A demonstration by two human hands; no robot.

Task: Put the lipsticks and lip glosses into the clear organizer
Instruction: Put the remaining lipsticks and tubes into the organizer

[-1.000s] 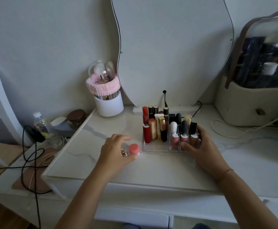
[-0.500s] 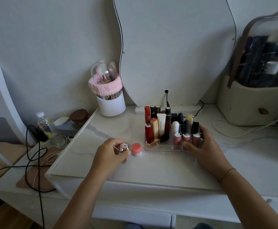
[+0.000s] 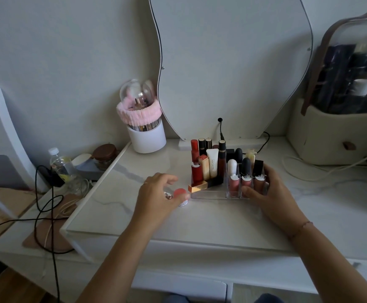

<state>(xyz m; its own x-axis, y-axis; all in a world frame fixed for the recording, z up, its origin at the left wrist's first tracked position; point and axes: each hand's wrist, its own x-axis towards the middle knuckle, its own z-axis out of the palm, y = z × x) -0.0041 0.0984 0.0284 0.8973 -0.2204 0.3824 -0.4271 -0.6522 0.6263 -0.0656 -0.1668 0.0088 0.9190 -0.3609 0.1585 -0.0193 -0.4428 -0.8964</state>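
Note:
The clear organizer stands mid-table, filled with upright lipsticks and lip glosses. A gold-and-black lipstick lies slanted in its front left compartment. My right hand grips the organizer's front right corner, with the thumb on the front wall and the fingers round the side. My left hand is curled just left of the organizer and holds a small silver object against the palm. Its thumb touches a small pink-lidded jar that stands on the table next to the organizer.
A white brush holder with a pink band stands at the back left beside the wavy mirror. A beige bag sits at the back right, with cables on the table. Left of the table are a water bottle, a brown-lidded jar and black cords.
My left hand lifted the small silver object beside the pink jar, then lowered it with the thumb against the jar. The gold-and-black lipstick tipped over inside the organizer. My right hand stayed on the organizer.

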